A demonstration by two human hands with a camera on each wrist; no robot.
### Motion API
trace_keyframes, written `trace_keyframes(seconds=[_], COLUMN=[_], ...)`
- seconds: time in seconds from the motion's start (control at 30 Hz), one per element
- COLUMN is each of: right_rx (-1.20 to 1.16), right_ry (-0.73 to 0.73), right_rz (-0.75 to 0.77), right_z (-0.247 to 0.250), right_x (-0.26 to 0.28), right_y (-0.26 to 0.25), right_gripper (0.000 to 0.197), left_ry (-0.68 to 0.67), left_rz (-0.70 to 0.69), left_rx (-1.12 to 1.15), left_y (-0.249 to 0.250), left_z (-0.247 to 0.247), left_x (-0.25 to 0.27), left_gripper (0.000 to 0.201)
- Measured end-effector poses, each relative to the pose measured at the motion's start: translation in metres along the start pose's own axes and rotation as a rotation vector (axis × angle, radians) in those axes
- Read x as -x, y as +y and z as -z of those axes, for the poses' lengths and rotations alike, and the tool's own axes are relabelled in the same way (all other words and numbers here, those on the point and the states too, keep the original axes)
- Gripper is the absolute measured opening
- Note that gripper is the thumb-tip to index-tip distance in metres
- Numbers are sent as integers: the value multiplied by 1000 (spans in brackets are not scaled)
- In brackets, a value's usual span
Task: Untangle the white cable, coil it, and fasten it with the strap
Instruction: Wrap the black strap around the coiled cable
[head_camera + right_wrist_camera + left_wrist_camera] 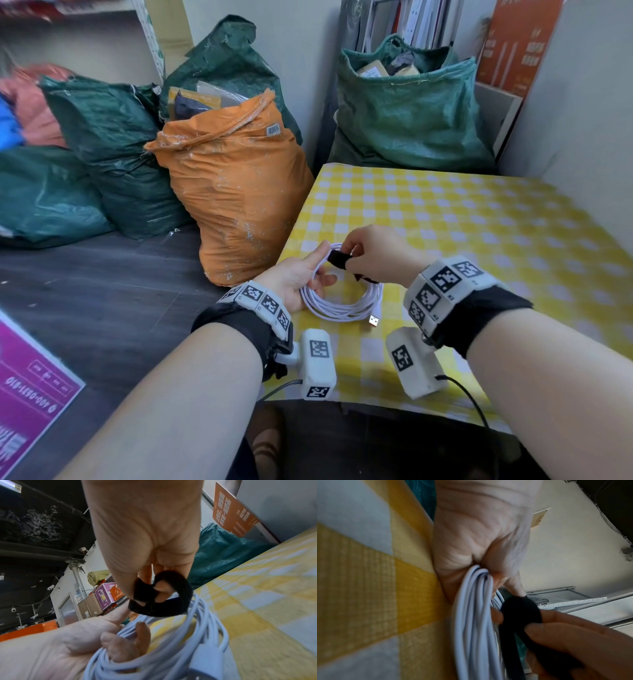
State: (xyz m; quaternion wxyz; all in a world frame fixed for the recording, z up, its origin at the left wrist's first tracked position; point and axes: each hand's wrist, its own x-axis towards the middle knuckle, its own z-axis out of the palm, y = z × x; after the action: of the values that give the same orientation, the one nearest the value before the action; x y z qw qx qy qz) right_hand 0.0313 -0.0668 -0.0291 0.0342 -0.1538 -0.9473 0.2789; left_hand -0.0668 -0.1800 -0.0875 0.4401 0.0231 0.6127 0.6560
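Your left hand (294,278) grips the coil (342,305); your right hand (371,255) pinches the strap (337,257). Pull it snug round every loop, seemingly half-wrapped, then press the end down.

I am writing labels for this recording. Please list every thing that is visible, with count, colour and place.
white cable: one, white, coiled on the table's near left part
USB plug: one, silver, at the coil's near side
strap: one, black, looped around the coil's far strands
table: one, yellow and white check cloth, right
sacks: about four green, one orange, on the floor behind
left hand: holds the coil
right hand: pinches the strap
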Motion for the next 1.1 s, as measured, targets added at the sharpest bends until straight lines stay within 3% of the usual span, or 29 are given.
trace_keyframes(seconds=[0.13, 0.3, 0.6, 0.8, 1.1], right_rx=[89, 35, -70, -17, 172], right_ry=[-9, -87, -143, -66, 13], right_rz=[19, -6, -55, -45, -46], right_z=[-8, -9, -6, -8, -11], right_x=[-3, -2, -3, -1, 1], right_y=[-3, 6, 5, 3, 0], right_gripper=[16, 13, 23, 10, 18], left_ry=[-107, -72, -5, 30, 65], left_rz=[6, 26, -6, -29, -66], left_rx=[-24, -14, -168, -266, -371], left_y=[0, -1, 0, 0, 0], left_z=[0, 5, -1, -5, -9], left_x=[5, 4, 2, 2, 4], left_gripper=[30, 7, 16, 15, 18])
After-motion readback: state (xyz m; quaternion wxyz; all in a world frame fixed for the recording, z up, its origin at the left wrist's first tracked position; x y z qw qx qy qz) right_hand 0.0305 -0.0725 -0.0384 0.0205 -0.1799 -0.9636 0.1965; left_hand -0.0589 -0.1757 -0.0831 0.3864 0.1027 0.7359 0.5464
